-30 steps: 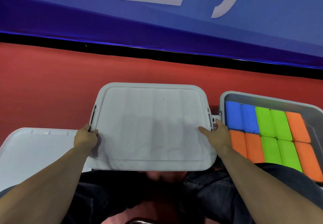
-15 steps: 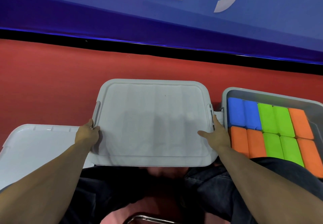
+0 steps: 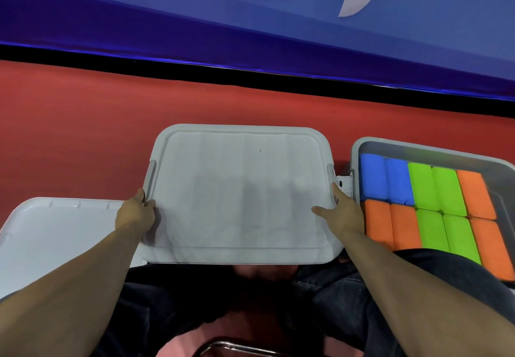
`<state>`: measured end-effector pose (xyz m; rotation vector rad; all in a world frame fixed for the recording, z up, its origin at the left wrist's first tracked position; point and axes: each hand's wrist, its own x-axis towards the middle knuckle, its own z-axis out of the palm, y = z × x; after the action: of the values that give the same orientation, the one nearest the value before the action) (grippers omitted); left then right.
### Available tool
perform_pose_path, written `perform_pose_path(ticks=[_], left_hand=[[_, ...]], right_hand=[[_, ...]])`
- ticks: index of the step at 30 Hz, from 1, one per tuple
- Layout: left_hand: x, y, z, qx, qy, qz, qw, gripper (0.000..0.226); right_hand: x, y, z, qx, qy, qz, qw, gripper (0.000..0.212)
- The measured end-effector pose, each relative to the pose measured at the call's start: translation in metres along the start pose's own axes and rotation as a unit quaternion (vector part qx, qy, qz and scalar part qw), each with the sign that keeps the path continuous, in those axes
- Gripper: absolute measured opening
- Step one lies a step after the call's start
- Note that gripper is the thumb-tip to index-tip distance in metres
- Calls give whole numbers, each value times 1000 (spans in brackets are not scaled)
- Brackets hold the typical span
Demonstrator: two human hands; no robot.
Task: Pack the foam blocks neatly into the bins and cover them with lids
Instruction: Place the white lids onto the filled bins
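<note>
We see a light grey rectangular plastic lid (image 3: 239, 192) lying flat in the middle, grey side latches on both short edges. Just right of it, an open grey plastic bin (image 3: 429, 150) packed with soft foam blocks in two rows: blue (image 3: 386, 179), green (image 3: 434, 189), orange (image 3: 391, 225). A second white plastic lid (image 3: 55, 234) lies flat at left, partly under the first.

This is looking like a staged demo or recording booth rather than a home. A red cloth (image 3: 83, 133) is covering the table, and a blue banner (image 3: 278, 36) with large white lettering is hanging behind it.
</note>
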<state>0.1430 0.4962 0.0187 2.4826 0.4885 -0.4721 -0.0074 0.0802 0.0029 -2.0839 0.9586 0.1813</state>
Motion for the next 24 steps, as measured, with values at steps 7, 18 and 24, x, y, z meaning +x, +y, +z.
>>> perform_pose_path(ticks=[7, 18, 24], left_hand=[[-4, -6, -2, -105, -47, -48, 992, 66], [6, -12, 21, -57, -41, -188, 980, 123], [79, 40, 32, -79, -13, -121, 989, 124]], right_hand=[[-2, 1, 2, 62, -35, 21, 997, 106], [-10, 2, 20, 35, -29, 114, 992, 129], [58, -31, 13, 24, 7, 82, 996, 121]])
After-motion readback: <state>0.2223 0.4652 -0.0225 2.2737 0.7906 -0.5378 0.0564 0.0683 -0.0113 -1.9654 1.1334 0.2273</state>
